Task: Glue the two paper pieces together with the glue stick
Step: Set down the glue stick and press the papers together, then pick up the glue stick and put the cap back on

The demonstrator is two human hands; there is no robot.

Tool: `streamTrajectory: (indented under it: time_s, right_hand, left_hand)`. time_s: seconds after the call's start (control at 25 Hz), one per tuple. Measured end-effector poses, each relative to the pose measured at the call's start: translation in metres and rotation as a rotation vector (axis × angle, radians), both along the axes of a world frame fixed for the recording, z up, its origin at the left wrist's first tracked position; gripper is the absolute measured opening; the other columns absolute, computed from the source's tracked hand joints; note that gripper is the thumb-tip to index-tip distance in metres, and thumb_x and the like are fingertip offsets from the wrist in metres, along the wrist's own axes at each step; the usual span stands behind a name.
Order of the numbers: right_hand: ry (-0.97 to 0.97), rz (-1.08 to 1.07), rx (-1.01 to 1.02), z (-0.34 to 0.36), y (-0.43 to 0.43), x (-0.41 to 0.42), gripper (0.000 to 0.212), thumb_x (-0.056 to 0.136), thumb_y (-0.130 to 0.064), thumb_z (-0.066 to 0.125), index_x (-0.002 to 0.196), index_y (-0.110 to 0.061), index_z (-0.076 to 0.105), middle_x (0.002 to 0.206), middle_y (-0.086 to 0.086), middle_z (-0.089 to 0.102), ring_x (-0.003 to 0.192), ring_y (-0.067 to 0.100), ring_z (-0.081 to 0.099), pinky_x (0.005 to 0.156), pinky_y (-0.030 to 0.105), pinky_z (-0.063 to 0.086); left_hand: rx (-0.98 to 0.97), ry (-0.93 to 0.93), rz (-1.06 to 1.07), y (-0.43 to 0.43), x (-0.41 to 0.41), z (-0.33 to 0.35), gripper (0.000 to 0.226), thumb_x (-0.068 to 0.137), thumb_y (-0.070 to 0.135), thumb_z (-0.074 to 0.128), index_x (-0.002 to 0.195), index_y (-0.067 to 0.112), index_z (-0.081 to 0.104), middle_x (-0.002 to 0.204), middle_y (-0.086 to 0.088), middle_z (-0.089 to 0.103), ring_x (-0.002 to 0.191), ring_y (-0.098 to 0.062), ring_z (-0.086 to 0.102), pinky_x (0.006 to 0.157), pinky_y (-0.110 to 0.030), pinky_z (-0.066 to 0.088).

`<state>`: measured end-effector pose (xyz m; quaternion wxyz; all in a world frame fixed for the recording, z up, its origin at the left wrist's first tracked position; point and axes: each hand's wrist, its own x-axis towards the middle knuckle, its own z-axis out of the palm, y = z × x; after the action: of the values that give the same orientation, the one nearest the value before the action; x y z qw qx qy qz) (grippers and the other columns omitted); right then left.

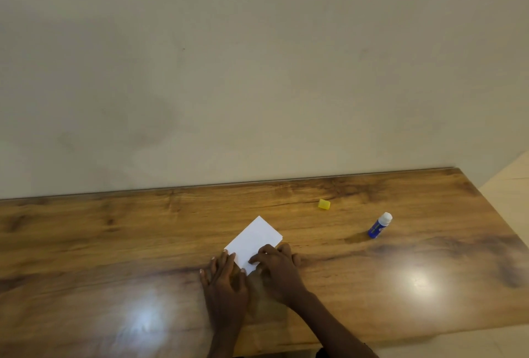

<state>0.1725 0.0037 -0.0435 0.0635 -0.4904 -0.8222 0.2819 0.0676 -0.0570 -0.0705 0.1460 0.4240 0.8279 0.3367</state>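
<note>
Left hand (226, 277), fingers flat, and right hand (276, 269), fingers bent, grip unclear, pressed the paper pieces (254, 238) at their near edge, apparently to bond them.

On the wooden table (114, 228), a white paper (254, 240) is held down at its near corner by the left hand (224, 280), laid flat with straight fingers, and by the bent fingertips of the right hand (276, 266), while an uncapped blue glue stick (379, 226) is seen standing well to the right and a yellow cap (324, 204) lying farther back.
</note>
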Motion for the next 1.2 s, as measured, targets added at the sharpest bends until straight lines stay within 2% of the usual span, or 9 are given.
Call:
streamTrajectory:
  time_s: [0.12,0.28,0.44,0.52,0.64,0.8,0.96,1.12,1.2]
  right_hand:
    - [0.110,-0.042,-0.086,0.004,0.006,0.007,0.037,0.085,-0.009,0.043,0.118,-0.024,0.050,0.127,-0.001,0.056,0.117,0.024,0.036,0.098,0.042,0.032]
    - [0.494,-0.364,-0.084,0.022,0.012,0.050,0.034,0.080,-0.002,0.052,0.107,-0.022,0.053,0.099,0.003,0.061,0.088,0.013,0.047,0.072,0.018,0.039]
    - [0.756,-0.870,0.101,0.027,0.023,0.116,0.033,0.072,0.001,0.065,0.091,-0.020,0.047,0.088,0.010,0.055,0.072,0.026,0.051,0.062,0.033,0.042]
    - [0.779,-1.004,0.132,0.026,0.034,0.143,0.038,0.069,0.000,0.069,0.091,-0.018,0.044,0.089,0.013,0.053,0.070,0.028,0.050,0.061,0.035,0.043]
    - [0.800,-1.042,0.126,0.022,0.051,0.168,0.050,0.065,-0.003,0.075,0.097,-0.020,0.040,0.094,0.013,0.051,0.072,0.026,0.050,0.061,0.037,0.046]
    - [0.788,-0.974,0.100,0.011,0.073,0.177,0.057,0.063,-0.007,0.077,0.108,-0.019,0.045,0.102,0.005,0.052,0.084,0.024,0.053,0.070,0.038,0.049]
    - [0.740,-0.885,0.129,0.001,0.082,0.175,0.031,0.071,-0.011,0.071,0.094,-0.021,0.054,0.092,0.003,0.058,0.081,0.023,0.055,0.066,0.027,0.046]
    - [0.720,-0.863,0.143,0.004,0.080,0.172,0.017,0.075,-0.013,0.068,0.084,-0.022,0.056,0.075,0.003,0.059,0.071,0.020,0.054,0.060,0.020,0.041]
    - [0.728,-0.843,0.175,0.017,0.080,0.169,0.017,0.074,-0.012,0.069,0.082,-0.021,0.056,0.071,-0.001,0.058,0.068,0.017,0.053,0.058,0.021,0.040]
  left_hand:
    - [0.007,-0.079,0.019,0.000,0.001,0.005,0.041,0.077,0.019,0.048,0.115,0.006,0.058,0.132,-0.018,0.052,0.129,-0.036,0.039,0.111,-0.054,0.015]
    - [0.018,-0.196,0.066,0.004,0.000,0.015,0.051,0.073,0.021,0.055,0.122,0.007,0.052,0.141,-0.013,0.042,0.133,-0.032,0.034,0.114,-0.050,0.008]
    - [0.059,-0.076,-0.061,0.042,0.029,0.033,0.053,0.073,0.007,0.067,0.123,0.005,0.050,0.143,-0.016,0.039,0.130,-0.036,0.037,0.109,-0.052,0.023]
    - [0.064,-0.083,-0.210,0.074,0.053,0.042,0.054,0.075,0.009,0.065,0.127,0.008,0.047,0.146,-0.009,0.036,0.134,-0.029,0.032,0.113,-0.045,0.016]
    - [0.027,-0.094,-0.386,0.120,0.086,0.044,0.057,0.079,0.013,0.062,0.131,0.014,0.041,0.148,-0.004,0.033,0.138,-0.023,0.026,0.114,-0.039,0.012]
    - [-0.042,0.042,-0.559,0.164,0.111,0.037,0.057,0.082,0.018,0.058,0.134,0.016,0.036,0.146,-0.004,0.036,0.138,-0.022,0.024,0.115,-0.040,0.009]
    - [-0.095,0.109,-0.563,0.180,0.118,0.025,0.042,0.086,0.016,0.052,0.127,0.017,0.046,0.137,-0.008,0.047,0.131,-0.027,0.033,0.113,-0.036,0.015]
    - [-0.038,0.050,-0.496,0.181,0.120,0.023,0.031,0.084,0.017,0.057,0.115,0.013,0.058,0.116,-0.012,0.064,0.113,-0.030,0.051,0.090,-0.032,0.040]
    - [0.057,-0.022,-0.422,0.183,0.114,0.039,0.028,0.083,0.019,0.059,0.110,0.009,0.062,0.103,-0.017,0.068,0.101,-0.034,0.059,0.075,-0.027,0.040]
